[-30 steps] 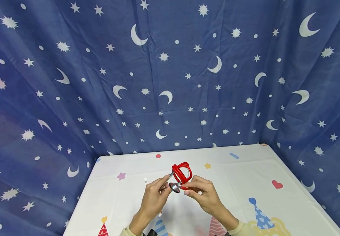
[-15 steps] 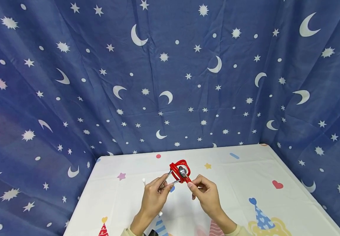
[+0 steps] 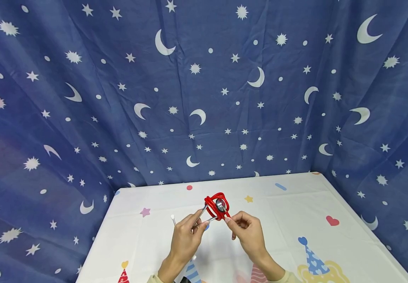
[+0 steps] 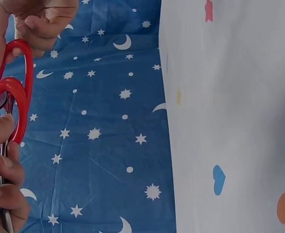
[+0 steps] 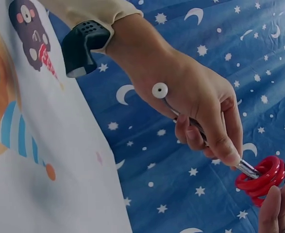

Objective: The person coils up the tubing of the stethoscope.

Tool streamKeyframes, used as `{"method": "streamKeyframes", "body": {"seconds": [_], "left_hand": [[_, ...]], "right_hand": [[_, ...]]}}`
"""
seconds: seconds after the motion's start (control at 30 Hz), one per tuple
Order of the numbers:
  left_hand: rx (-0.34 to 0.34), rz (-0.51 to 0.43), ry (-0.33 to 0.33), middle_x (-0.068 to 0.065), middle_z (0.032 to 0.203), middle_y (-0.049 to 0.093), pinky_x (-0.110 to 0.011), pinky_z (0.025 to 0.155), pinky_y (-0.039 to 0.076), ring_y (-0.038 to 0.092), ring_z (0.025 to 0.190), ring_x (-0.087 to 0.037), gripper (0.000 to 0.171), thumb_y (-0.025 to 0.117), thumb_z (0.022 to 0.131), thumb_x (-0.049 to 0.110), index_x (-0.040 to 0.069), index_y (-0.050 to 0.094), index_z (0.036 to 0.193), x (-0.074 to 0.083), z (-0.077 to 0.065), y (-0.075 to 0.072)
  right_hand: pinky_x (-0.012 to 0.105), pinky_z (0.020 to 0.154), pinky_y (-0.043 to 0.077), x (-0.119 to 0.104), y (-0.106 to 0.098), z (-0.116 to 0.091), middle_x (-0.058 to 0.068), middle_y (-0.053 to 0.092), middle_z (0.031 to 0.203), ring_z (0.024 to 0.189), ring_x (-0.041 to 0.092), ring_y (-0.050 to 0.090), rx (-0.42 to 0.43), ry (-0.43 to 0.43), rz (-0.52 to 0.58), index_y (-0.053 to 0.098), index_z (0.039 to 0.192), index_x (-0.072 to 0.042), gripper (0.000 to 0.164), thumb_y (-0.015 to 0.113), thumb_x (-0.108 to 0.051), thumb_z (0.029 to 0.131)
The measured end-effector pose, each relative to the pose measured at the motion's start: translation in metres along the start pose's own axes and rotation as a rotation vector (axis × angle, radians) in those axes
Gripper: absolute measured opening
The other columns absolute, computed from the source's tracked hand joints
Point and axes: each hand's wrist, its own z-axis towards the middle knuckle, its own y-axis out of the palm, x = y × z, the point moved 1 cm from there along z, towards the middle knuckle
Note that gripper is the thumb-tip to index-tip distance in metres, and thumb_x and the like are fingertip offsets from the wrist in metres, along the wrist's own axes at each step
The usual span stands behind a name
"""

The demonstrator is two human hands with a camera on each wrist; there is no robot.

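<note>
A stethoscope with red tubing (image 3: 210,203) wound into a coil is held up above the table. My left hand (image 3: 184,240) grips its metal ear tubes between thumb and fingers; a white ear tip (image 5: 159,90) shows over the back of that hand in the right wrist view. With thumb and forefinger, my right hand (image 3: 249,235) pinches the red tube just below the round silver chest piece (image 3: 220,204), which lies over the coil in the head view. The left wrist view shows the red loops (image 4: 27,73) between both hands, the chest piece partly cut off by the frame edge.
Beneath the hands is a table with a white cloth (image 3: 278,212) printed with party hats, stars and hearts. A dark blue curtain (image 3: 225,110) with moons and stars hangs behind and on both sides of it.
My right hand has swung the chest piece up from near the left thumb onto the red coil, its grip now lower on the tube. Over the last half second little has moved.
</note>
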Motion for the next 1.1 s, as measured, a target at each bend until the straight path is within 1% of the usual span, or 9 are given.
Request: {"method": "streamKeyframes", "body": {"seconds": [0.17,0.3,0.43,0.57,0.7,0.83,0.9,1.0,1.1], "left_hand": [[0.021,0.043,0.05,0.007,0.069,0.056,-0.003,0.048,0.027,0.037,0.057,0.007,0.035,0.081,0.08,0.011,-0.001,0.071,0.112,0.0,-0.0005,0.0009],[0.031,0.042,0.076,0.007,0.069,0.056,-0.002,0.049,0.026,0.037,0.056,0.007,0.036,0.081,0.079,0.011,0.002,0.071,0.112,0.0003,-0.0001,0.0009],[0.025,0.042,0.078,0.008,0.07,0.057,-0.003,0.049,0.027,0.038,0.056,0.005,0.037,0.081,0.079,0.012,0.003,0.071,0.114,0.0005,-0.0002,0.0012],[-0.001,0.039,0.063,0.008,0.07,0.058,-0.003,0.049,0.027,0.038,0.056,0.005,0.037,0.081,0.079,0.012,0.003,0.071,0.114,0.0009,-0.0021,0.0025],[-0.026,0.036,0.066,0.007,0.07,0.059,-0.003,0.049,0.027,0.037,0.056,0.006,0.037,0.08,0.08,0.013,0.002,0.07,0.114,0.0019,-0.0038,0.0049],[-0.013,0.048,0.089,0.007,0.07,0.059,-0.003,0.049,0.027,0.036,0.057,0.007,0.038,0.081,0.079,0.012,0.001,0.07,0.114,0.0008,-0.0043,0.0053],[-0.021,0.053,0.103,0.007,0.071,0.059,-0.002,0.049,0.027,0.036,0.057,0.007,0.038,0.081,0.079,0.012,0.001,0.07,0.114,0.0002,-0.0043,0.0046],[-0.032,0.057,0.132,0.007,0.072,0.061,-0.002,0.05,0.027,0.035,0.057,0.008,0.038,0.08,0.08,0.012,0.001,0.07,0.115,0.0005,-0.0039,0.0047],[-0.027,0.066,0.138,0.007,0.072,0.061,-0.001,0.05,0.027,0.034,0.057,0.009,0.038,0.081,0.08,0.012,0.001,0.07,0.115,0.0003,-0.0033,0.0056]], "right_hand": [[0.026,0.046,0.046,-0.0013,-0.0007,0.0011,-0.001,0.057,0.06,0.046,0.009,0.051,0.025,0.053,-0.01,0.065,0.073,-0.002,0.018,0.076,-0.011,0.084],[0.026,0.047,0.046,-0.0015,-0.0006,0.0007,-0.001,0.056,0.06,0.048,0.008,0.049,0.007,0.062,0.004,0.063,0.072,-0.001,0.022,0.075,-0.013,0.086],[0.026,0.048,0.047,0.0009,0.0001,0.0001,-0.002,0.053,0.065,0.052,0.005,0.046,-0.039,0.064,0.03,0.059,0.073,0.003,0.028,0.069,-0.014,0.091],[0.023,0.048,0.045,0.0026,-0.0005,0.0011,-0.003,0.048,0.064,0.054,0.005,0.044,-0.053,0.106,0.095,0.052,0.071,0.005,0.032,0.066,-0.013,0.093],[0.022,0.048,0.045,0.0044,-0.0018,0.0024,-0.004,0.046,0.062,0.054,0.006,0.045,-0.028,0.138,0.132,0.05,0.069,0.006,0.033,0.067,-0.011,0.091],[0.022,0.047,0.045,0.0067,-0.0014,0.002,-0.003,0.049,0.064,0.054,0.006,0.045,-0.008,0.139,0.109,0.055,0.072,0.007,0.029,0.07,-0.012,0.09],[0.022,0.046,0.044,0.0072,-0.0015,0.0018,-0.003,0.051,0.065,0.053,0.006,0.044,0.005,0.142,0.105,0.056,0.074,0.007,0.029,0.07,-0.013,0.09],[0.022,0.046,0.044,0.0072,-0.002,0.0031,-0.002,0.051,0.063,0.051,0.006,0.043,0.032,0.162,0.12,0.057,0.074,0.007,0.03,0.071,-0.014,0.09],[0.023,0.047,0.046,0.0068,-0.0015,0.0044,-0.001,0.053,0.064,0.051,0.007,0.044,0.047,0.17,0.148,0.058,0.077,0.008,0.029,0.071,-0.015,0.09]]}}
